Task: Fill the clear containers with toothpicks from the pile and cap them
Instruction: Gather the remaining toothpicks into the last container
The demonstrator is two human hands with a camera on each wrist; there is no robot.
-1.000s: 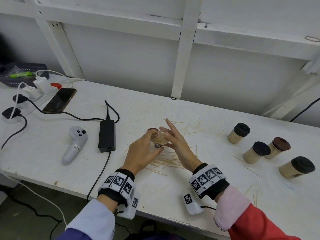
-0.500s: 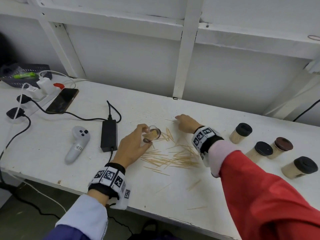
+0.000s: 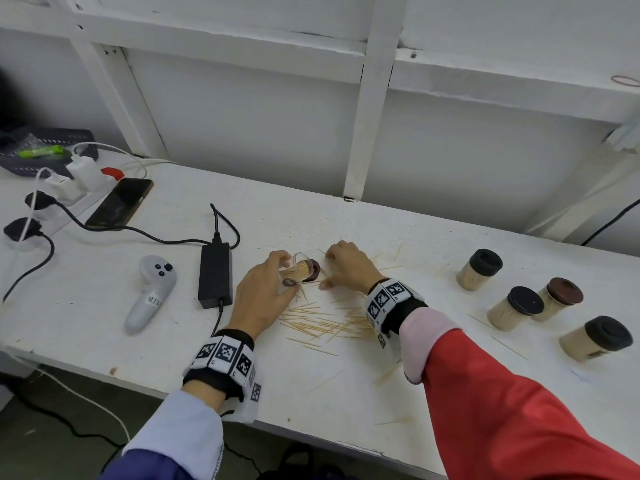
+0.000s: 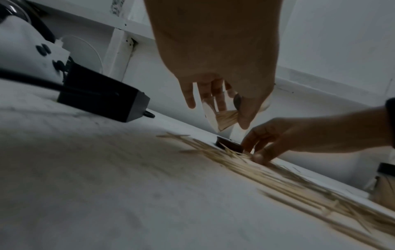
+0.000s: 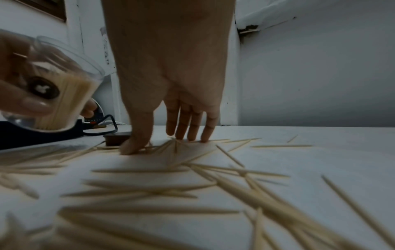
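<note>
Left hand (image 3: pixel 265 292) is hiding most of the clear container (image 3: pixel 300 270); brown cap (image 3: pixel 314 270) partly hidden behind it; near toothpicks (image 5: pixel 192 211) blurring.

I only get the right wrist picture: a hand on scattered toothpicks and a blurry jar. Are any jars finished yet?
Observer: Yes. Four capped containers, full of toothpicks, stand on the table off to the person's right. Three caps are black and one is brown.
Visitor: And what's beyond the black box at my left edge?
Observer: A grey controller lies left of that power adapter, with neither hand on it.
</note>
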